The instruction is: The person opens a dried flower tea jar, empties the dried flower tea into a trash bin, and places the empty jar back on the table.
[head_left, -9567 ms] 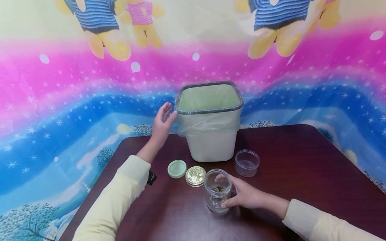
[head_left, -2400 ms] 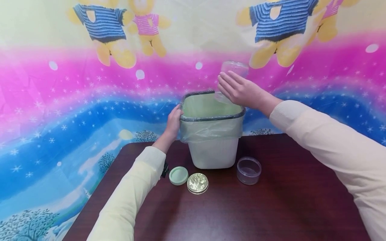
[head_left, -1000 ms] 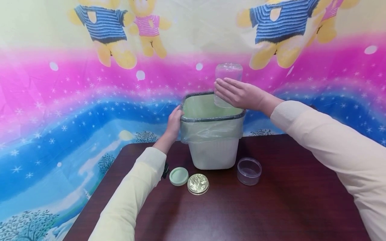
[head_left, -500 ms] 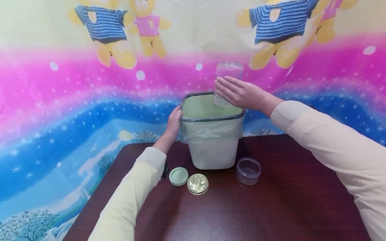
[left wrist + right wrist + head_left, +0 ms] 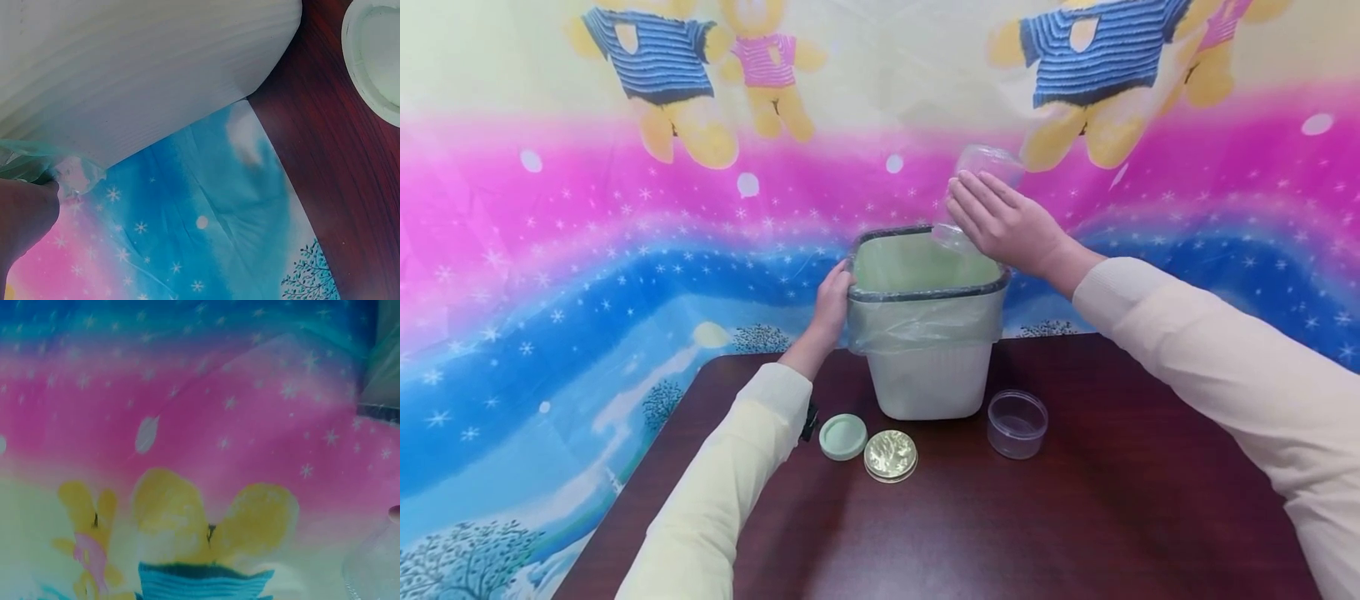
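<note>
My right hand [image 5: 1018,229] grips a clear jar [image 5: 991,158] above the right part of a white trash bin [image 5: 932,379]. The jar is upended and tilted, its mouth down and to the left over the opening. At the left side of the bin, my left hand [image 5: 829,312] holds the rim, over which a clear liner [image 5: 917,325] is folded. In the left wrist view a bit of that hand [image 5: 28,215] presses by the liner. The right wrist view catches only part of the jar [image 5: 375,569] at its lower right edge.
On the dark wooden table [image 5: 955,533] before the bin lie a pale green lid [image 5: 843,437] and a shiny gold lid [image 5: 891,455]. A clear round container [image 5: 1017,425] stands to the right of the bin. A patterned cloth [image 5: 550,250] hangs behind.
Since the oldest frame, the jar with dark bits has gone from table to above the bin, upended; my left hand took the rim. In the last half second the jar rose and tilted.
</note>
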{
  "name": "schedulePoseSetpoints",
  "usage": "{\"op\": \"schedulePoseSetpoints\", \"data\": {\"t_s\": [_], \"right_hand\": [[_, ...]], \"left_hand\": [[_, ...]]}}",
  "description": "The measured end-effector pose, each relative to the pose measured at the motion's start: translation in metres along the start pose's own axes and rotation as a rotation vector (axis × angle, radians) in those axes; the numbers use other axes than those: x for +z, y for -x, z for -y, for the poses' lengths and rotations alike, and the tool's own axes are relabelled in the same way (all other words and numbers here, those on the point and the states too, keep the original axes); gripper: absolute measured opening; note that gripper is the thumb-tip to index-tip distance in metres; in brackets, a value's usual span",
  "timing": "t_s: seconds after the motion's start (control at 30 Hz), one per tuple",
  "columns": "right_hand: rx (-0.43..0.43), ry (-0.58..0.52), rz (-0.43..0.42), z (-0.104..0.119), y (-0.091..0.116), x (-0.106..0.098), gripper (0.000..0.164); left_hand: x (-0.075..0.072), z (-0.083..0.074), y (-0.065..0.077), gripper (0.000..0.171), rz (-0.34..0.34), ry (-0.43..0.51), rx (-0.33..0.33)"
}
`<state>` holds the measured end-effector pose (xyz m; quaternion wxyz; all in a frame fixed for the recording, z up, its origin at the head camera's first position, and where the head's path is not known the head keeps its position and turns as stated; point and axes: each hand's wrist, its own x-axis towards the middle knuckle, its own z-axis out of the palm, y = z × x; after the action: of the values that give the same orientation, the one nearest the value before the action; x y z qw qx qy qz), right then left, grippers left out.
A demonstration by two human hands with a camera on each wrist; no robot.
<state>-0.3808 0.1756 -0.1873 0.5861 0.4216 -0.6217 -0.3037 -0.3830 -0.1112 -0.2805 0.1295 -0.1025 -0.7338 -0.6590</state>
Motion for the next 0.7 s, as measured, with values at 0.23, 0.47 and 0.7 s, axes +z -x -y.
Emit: {"op": "schedulePoseSetpoints", "data": {"t_s": [0.23, 0.47, 0.7], "right_hand": [[0.225, -0.079, 0.052, 0.009, 0.001, -0.003, 0.040], [0.481, -0.282, 0.215, 0.015, 0.001, -0.011, 0.042], [0.693, -0.435, 0.288, 0.010, 0.000, -0.019, 0.047]], "left_hand": [[-0.002, 0.000, -0.001, 0.063, 0.004, -0.010, -0.001], [-0.003, -0.001, 0.000, 0.064, 0.001, -0.016, -0.007], [-0.001, -0.002, 0.000, 0.064, -0.005, -0.026, -0.012]]}}
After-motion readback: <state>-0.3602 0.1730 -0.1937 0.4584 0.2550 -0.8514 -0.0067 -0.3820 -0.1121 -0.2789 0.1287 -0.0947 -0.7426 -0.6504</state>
